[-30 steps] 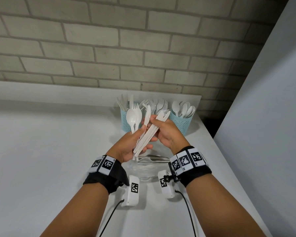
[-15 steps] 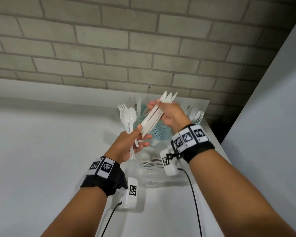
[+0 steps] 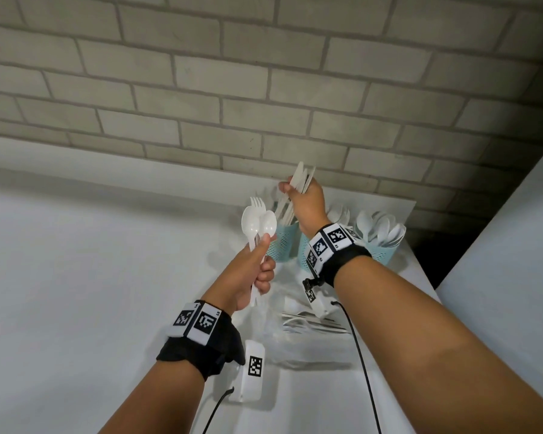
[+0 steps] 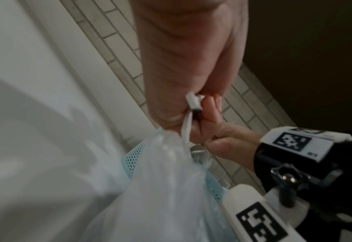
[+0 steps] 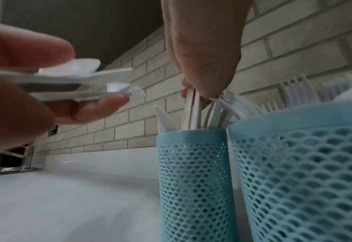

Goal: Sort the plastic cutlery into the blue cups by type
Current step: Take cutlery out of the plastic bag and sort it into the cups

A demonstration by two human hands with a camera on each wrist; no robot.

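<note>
In the head view, the right hand point(image 3: 308, 203) is curled round a bundle of white plastic knives point(image 3: 300, 180), their lower ends reaching down into the leftmost blue mesh cup point(image 3: 282, 242) at the back of the white counter point(image 3: 76, 277). The left hand point(image 3: 248, 274) grips a mixed bunch of two spoons and a fork point(image 3: 257, 223) upright, thumb pressed on the handles, just left of that cup. A middle cup point(image 3: 304, 255) is mostly hidden behind the right wrist; the rightmost cup point(image 3: 386, 253) is full of spoons. A clear plastic bag point(image 3: 311, 333) with more cutlery lies on the counter between the forearms. In the left wrist view, the left hand point(image 4: 187, 65) closes on the white handle ends point(image 4: 193, 102); the bag point(image 4: 160, 188) and a cup's blue mesh point(image 4: 133, 157) lie below, blurred. In the right wrist view, the fingers of the right hand point(image 5: 204, 49) pinch the knives point(image 5: 191, 111) standing in the narrow-looking cup point(image 5: 193, 180), which touches or stands just beside a wider-looking cup point(image 5: 299, 172) holding forks point(image 5: 295, 90). The left hand point(image 5: 25, 81) holds its bunch point(image 5: 77, 78) level at the left. A faucet point(image 5: 24, 160) shows by the brick wall point(image 5: 295, 49).
</note>
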